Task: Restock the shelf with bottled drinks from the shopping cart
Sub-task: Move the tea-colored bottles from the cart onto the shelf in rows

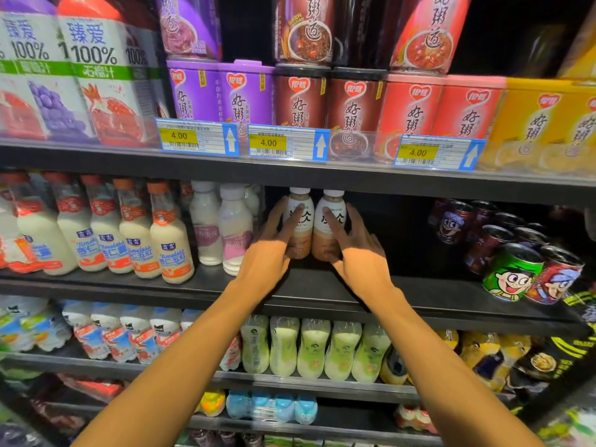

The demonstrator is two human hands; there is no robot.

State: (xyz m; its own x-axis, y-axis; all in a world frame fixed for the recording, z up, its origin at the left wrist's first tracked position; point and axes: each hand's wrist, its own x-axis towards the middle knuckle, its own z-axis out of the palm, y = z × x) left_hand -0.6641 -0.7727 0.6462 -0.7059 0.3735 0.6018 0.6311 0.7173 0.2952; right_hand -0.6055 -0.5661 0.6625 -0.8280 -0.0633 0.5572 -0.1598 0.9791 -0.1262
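Note:
Two latte bottles with white caps stand side by side, upright, on the dark middle shelf (419, 291). My left hand (267, 253) touches the left bottle (303, 235): its fingers lie straight along the bottle's left side and the index finger lies across the label. My right hand (361, 256) touches the right bottle (324, 241) in the same way, index finger on the label and the other fingers along the right side. Both thumbs are low near the bottles' bases and mostly hidden. The shopping cart is out of view.
Milk bottles (171, 240) and pale pink bottles (235, 233) fill the shelf left of the lattes. Cartoon-printed cans (512, 272) sit at the right, with a dark gap between them and the lattes. Porridge cans (300, 98) and price tags (287, 143) are above; green bottles (312, 350) below.

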